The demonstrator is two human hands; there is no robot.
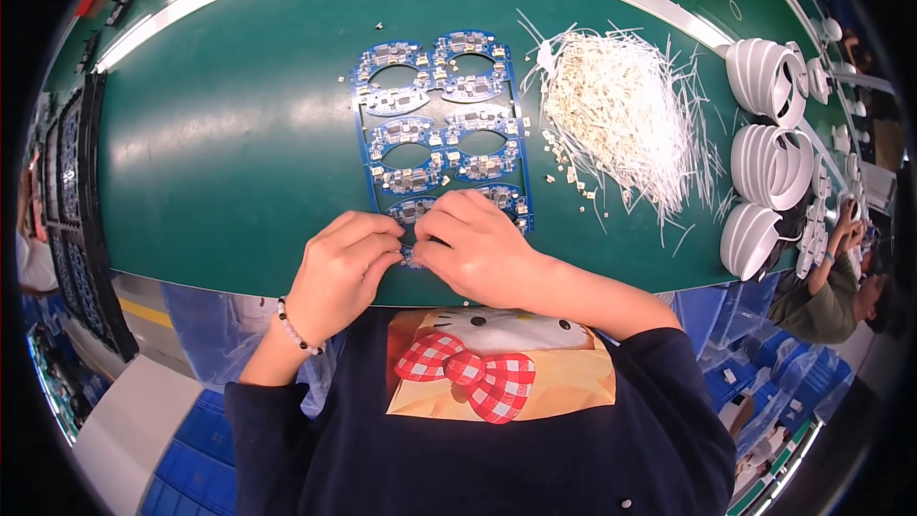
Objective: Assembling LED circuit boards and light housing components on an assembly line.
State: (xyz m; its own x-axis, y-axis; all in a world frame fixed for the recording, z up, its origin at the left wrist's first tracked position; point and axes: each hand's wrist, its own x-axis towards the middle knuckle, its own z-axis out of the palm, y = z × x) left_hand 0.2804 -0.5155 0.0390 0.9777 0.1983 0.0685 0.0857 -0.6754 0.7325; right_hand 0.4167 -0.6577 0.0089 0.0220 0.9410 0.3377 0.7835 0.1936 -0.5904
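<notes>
A blue panel of circuit boards (440,139), with several ring-shaped sections around oval openings, lies on the green tabletop before me. Both hands meet at its near end. My left hand (346,263) has thumb and forefinger pinched together at the board's near-left part; a beaded bracelet circles that wrist. Just beside it, my right hand (475,247) is closed with fingertips bent down over the same spot and hides part of the near boards. What the fingertips hold is too small and covered to make out. Tiny cream connectors sit on the boards.
Right of the panel is a heap of thin white wires with cream connectors (621,100), with loose connectors (571,175) scattered beside it. White rounded housings (764,167) line the right edge. A black rack of boards (76,201) stands at left. A person (836,291) is at far right.
</notes>
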